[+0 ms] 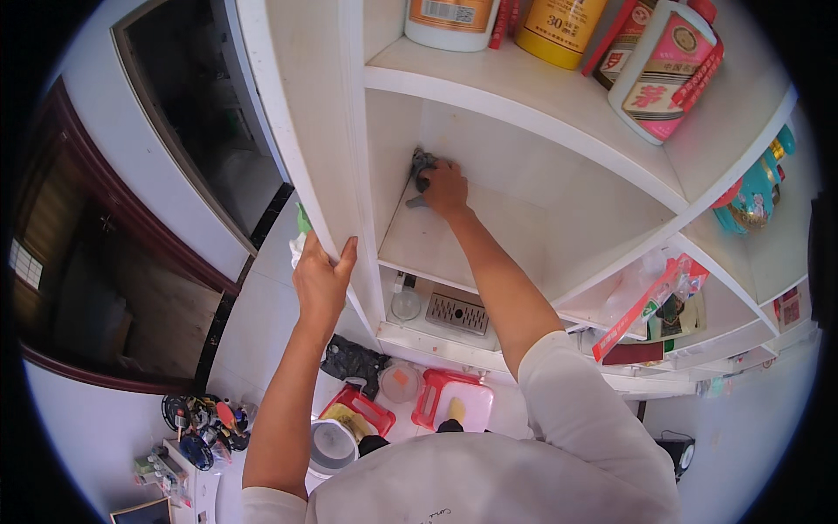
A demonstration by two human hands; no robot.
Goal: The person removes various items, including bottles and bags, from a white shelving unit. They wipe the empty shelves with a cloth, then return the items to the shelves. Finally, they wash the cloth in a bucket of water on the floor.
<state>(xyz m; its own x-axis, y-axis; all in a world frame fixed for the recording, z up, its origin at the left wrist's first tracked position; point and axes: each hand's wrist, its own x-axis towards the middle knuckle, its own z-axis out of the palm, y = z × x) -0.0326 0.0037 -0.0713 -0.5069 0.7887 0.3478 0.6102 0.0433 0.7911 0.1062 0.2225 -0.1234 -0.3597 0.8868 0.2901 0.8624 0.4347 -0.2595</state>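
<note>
My right hand point(446, 188) reaches into a white shelf compartment point(497, 223) and presses a dark grey cloth point(422, 164) into its back left corner. Part of the cloth is hidden under my fingers. On the left, my left hand point(321, 278) grips the edge of the cabinet's upright white panel point(321, 164), thumb on the near side and fingers behind it. Something white and green point(300, 239), perhaps a cloth or paper, shows beside those fingers; whether they hold it I cannot tell.
Liquor bottles point(674, 72) stand on the shelf above. Below sit a slotted metal tray point(458, 313) and a glass jar point(406, 304). On the floor are a bucket point(332, 445), red-framed stools point(458, 396) and a black plastic bag point(353, 363). A turquoise vessel point(749, 196) occupies a right-hand shelf.
</note>
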